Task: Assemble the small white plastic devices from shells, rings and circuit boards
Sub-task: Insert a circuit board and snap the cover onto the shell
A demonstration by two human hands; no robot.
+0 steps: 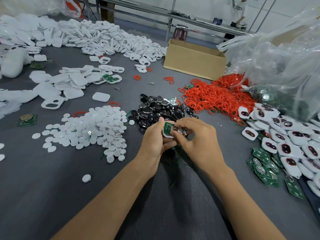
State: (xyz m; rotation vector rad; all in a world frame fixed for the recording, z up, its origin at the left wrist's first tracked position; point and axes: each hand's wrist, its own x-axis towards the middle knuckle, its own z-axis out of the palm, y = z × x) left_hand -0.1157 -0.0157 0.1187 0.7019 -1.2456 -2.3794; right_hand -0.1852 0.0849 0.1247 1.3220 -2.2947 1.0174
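Grey surface (52,179) covered in part piles: white shells (107,40), red rings (216,96). Left hand (154,141) grips shell with green board (167,128); right hand (199,137) pinches it too.

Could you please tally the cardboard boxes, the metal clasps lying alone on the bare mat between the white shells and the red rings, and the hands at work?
Cardboard box: 1
Metal clasps: 2
Hands: 2, left hand and right hand, both gripping one white shell
Total: 5
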